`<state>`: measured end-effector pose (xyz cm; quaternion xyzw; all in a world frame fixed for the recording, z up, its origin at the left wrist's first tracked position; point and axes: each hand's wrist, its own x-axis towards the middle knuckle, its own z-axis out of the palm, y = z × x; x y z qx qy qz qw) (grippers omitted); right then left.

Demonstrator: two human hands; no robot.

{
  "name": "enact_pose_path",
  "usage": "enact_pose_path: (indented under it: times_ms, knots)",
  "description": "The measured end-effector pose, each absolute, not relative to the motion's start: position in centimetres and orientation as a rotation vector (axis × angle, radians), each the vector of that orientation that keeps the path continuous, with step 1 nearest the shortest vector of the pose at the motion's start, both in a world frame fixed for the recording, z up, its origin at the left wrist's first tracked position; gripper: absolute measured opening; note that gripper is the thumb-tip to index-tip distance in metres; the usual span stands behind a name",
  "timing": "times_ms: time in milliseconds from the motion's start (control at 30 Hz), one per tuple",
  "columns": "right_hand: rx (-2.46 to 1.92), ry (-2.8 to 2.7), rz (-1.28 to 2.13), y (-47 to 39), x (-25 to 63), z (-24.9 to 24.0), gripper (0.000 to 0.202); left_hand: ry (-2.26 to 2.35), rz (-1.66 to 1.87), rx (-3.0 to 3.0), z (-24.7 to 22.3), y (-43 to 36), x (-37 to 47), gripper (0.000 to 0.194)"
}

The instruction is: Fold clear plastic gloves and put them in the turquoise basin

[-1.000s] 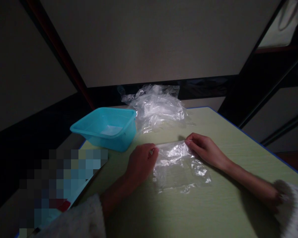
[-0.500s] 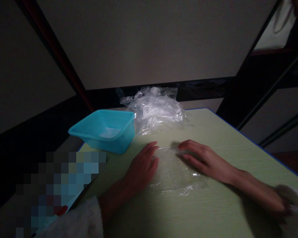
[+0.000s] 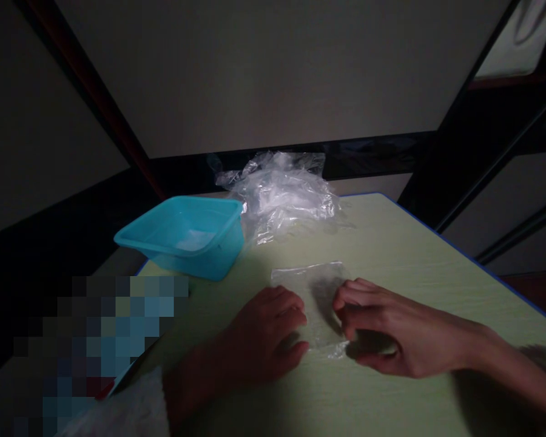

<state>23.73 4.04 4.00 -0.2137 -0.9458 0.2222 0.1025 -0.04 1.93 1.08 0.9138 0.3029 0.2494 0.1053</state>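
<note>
A clear plastic bag (image 3: 307, 277) lies flat on the pale green table (image 3: 404, 243), its sides partly hidden by the hands; the left hand (image 3: 268, 334) is loosely curled, a gap between fingers and thumb, and the right hand (image 3: 391, 325) is bent likewise, thumb apart from fingers — both grip nothing, though whether the fingertips touch the bag I cannot tell. Beyond it sits a crumpled heap of clear plastic (image 3: 286, 197); just left of that heap stands a turquoise tub (image 3: 204, 262).
</note>
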Motion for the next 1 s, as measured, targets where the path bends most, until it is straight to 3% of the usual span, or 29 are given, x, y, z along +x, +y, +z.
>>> enact_pose_path:
  times_ms: [67, 400, 1000]
  knots:
    - [-0.669, -2.819, 0.624, 3.96, 23.78, 3.77, 0.013, 0.815, 0.670, 2.714, 1.28, 1.61, -0.01, 0.002]
    - [-0.656, -2.814, 0.652, 4.24, 23.55, 3.28, 0.019, 0.794, 0.480, 2.745, 1.45, 1.69, 0.17, 0.010]
    - [-0.625, -2.714, 0.778, 4.79, 23.91, 3.89, 0.024, 0.851, 0.771, 2.445, 1.68, 2.23, -0.10, 0.015]
